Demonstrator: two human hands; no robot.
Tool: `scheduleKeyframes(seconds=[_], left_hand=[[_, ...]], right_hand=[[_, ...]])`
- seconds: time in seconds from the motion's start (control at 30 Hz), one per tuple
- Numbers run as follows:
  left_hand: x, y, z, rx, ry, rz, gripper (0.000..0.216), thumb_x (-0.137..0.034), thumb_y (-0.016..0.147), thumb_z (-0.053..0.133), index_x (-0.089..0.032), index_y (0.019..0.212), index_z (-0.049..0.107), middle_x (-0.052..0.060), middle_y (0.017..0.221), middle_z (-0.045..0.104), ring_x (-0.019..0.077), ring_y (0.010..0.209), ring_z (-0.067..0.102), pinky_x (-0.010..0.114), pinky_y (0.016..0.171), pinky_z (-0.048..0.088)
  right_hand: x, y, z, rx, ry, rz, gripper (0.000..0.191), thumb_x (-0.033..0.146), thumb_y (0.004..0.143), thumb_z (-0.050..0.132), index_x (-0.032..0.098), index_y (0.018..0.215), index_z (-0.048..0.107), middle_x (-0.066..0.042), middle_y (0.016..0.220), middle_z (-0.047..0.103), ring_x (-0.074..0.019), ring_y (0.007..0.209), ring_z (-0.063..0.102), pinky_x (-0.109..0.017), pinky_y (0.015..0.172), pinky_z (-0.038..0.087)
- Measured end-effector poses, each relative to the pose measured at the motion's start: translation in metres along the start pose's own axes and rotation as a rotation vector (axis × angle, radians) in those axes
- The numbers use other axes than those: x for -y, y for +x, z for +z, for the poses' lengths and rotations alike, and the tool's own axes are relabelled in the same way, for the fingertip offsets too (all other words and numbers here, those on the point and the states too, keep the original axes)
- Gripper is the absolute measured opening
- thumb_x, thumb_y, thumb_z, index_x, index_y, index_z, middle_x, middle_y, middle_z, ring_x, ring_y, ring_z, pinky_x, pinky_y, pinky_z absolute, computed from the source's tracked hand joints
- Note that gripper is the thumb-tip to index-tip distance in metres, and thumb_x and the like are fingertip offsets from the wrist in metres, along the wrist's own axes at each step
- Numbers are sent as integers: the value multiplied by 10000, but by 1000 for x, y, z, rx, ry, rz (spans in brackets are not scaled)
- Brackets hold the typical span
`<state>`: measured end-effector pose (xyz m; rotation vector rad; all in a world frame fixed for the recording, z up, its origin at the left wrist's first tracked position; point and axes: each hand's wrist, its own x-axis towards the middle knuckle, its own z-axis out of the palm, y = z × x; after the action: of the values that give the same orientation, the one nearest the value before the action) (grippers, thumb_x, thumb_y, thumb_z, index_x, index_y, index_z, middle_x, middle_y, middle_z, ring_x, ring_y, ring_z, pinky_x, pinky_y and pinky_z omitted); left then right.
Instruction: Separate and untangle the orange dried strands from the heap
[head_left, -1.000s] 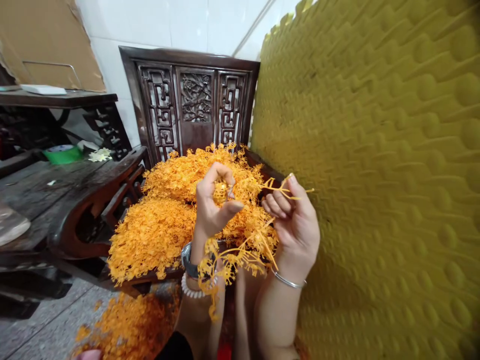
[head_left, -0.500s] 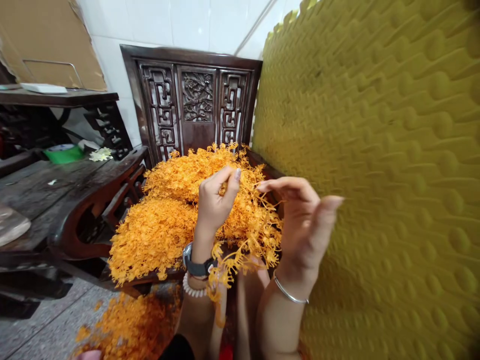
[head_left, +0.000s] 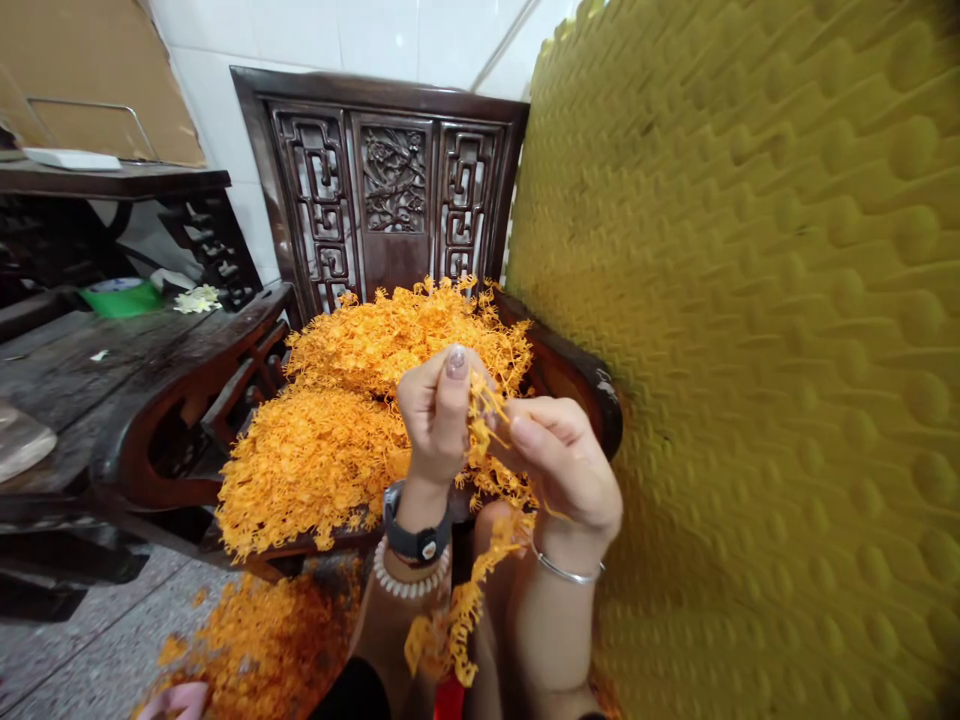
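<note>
Left hand (head_left: 435, 415) closed on orange strands (head_left: 487, 398), right hand (head_left: 576, 468) pinching them; mark (head_left: 429, 551) on wristband (head_left: 405, 535) too small to read.

1. No words, brands or numbers can be read.
2. The watch strap (head_left: 405, 538) carries a round mark (head_left: 428, 550), too small to make out.
3. Bluish marks inside the green tape (head_left: 124, 300) are too blurred to read.

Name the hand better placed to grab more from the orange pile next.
Probably the left hand: it is in front of the orange pile, most of which lies toward that side. The right hand sits farther over, toward the yellow mat. Both look busy with thin orange stems.
</note>
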<state>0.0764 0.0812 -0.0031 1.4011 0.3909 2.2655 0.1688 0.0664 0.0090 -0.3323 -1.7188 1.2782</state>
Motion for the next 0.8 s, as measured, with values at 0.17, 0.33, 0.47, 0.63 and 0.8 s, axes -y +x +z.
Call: scheduleKeyframes(seconds=[0.17,0.33,0.47,0.63,0.8], left_hand=[[-7,12,-2,-143,-340,-138,439,-349,898,417,-191,579,160,-66,465,90,74,370,81,222,334,179],[-4,23,-19,-128,-427,-95,434,-433,878,430,-195,599,199,-65,473,123,71,358,101,209,337,208],[0,15,-9,-51,-404,-189,245,-429,863,443,-223,732,457,-68,502,307,58,356,222,212,379,296],[6,7,-2,38,-151,-327,222,-412,867,459,-208,815,530,-25,622,441,51,397,328,222,388,301],[7,1,-3,125,-19,-330,503,-626,850,299,-196,633,442,-6,562,406,91,465,404,239,388,304]], right_hand=[[-15,13,-1,-11,483,-393,553,435,783,508,201,450,135,105,340,47,-30,291,59,-184,286,123],[-3,6,-16,-357,251,-185,431,370,776,537,192,450,319,77,399,204,-41,331,166,-178,297,131],[0,0,-16,-468,64,-176,424,456,769,558,198,527,324,82,445,225,-39,358,174,-194,344,175],[-1,0,-7,-445,-3,-207,346,391,816,551,205,592,363,73,486,259,-52,408,226,-207,387,196],[1,3,-7,-365,-85,-69,297,339,818,567,193,601,427,60,512,348,-49,445,283,-208,414,227]])
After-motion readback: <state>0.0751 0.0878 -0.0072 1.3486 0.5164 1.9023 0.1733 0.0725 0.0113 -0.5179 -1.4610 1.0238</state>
